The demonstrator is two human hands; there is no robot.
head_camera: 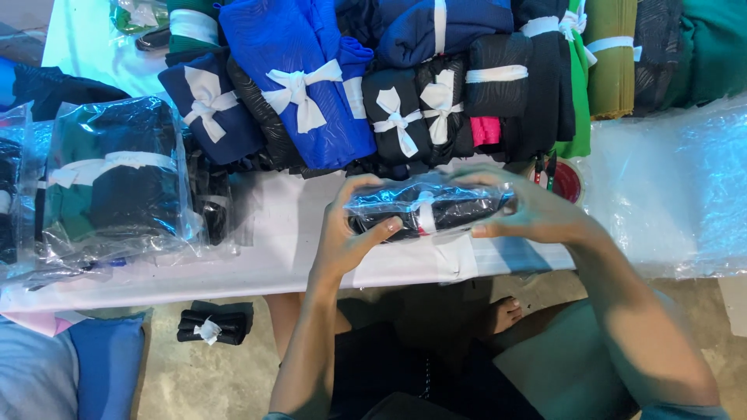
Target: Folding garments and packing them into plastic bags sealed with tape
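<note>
We see our left hand (346, 233) and right hand (529, 214) closed around the two ends of a clear plastic bag holding a black rolled cloth tied with a white ribbon (426, 208). The bundle lies between our palms, its long axis running from one hand to the other, both equally near, held just above the edge of the white table (311, 249). Left of our left hand lies a pile of bagged dark cloths (109, 187). Beyond our fingers stands a row of ribbon-tied rolled cloths (373, 93), blue, black and green. Below the left hand, a black roll (214, 323) lies on the floor.
</note>
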